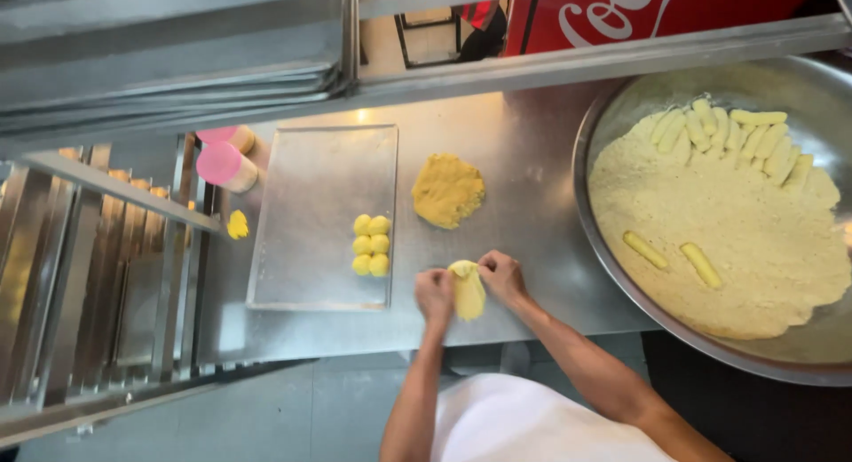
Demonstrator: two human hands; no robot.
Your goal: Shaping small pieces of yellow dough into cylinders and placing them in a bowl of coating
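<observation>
Dough (468, 291), a pale yellow piece, is sitting between both hands at the near edge of the steel table (524, 160). The left hand (434, 293) is pressing against its left side with fingers curled close together, and the right hand (501, 276) is pinching its upper end between thumb and fingertips. Because the piece is being worked so close to the table's near edge, it could slide off toward the floor if either hand is pushing too hard. It is also looking thin at the pinched end, so it may be tearing there, though the fold itself is hard to make out.

Just beyond the dough and to its left, a flat steel tray (302, 213) is carrying six small yellow balls (371, 244) in two tight columns. They are touching, so they may be sticking together. Straight beyond the dough, a rough mound of filling (447, 190) is resting on the bare table.

Beyond the dough and to its right, a large steel bowl (612, 116) is holding pale crumb with yellow sticks (737, 138) lying on it; the frame is cutting off its right and near rims. Farthest left of the dough, two pink-capped containers (226, 165) are standing by a rack, their contents hidden. The person's lower body is being cut off by the frame.
</observation>
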